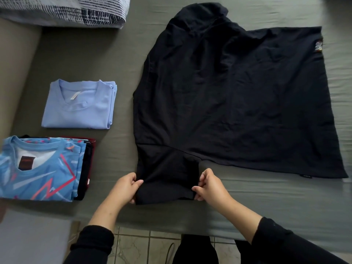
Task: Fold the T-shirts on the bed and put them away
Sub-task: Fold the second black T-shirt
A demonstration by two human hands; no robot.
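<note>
Fingers (137, 182) of the left hand (125, 187) pinch one corner of the near sleeve of the black T-shirt (228, 96), and those of the right hand (209, 185) are clamped on the opposite corner — thumb over, fingers under the hem, as far as the cloth lets one see. Holding both corners keeps the sleeve edge taut and square, which is likely why the grip is so symmetrical: a sleeve carried this way can be laid inward over the body without bunching.

That shirt lies spread flat on the bed (118, 54), collar end toward the left, hem toward the right, its far sleeve crumpled at the upper edge. It looks barely begun, so the sleeve fold is probably the first step on this garment.

Off to the left, well apart from the working area, sits a folded light-blue T-shirt (80, 107) on its own, and nearer the person a stack topped by a blue patterned T-shirt (40, 172) with dark garments beneath. Keeping the finished ones aside leaves room to spread each new shirt. A patterned pillow (76, 10) rests at the top left corner.
</note>
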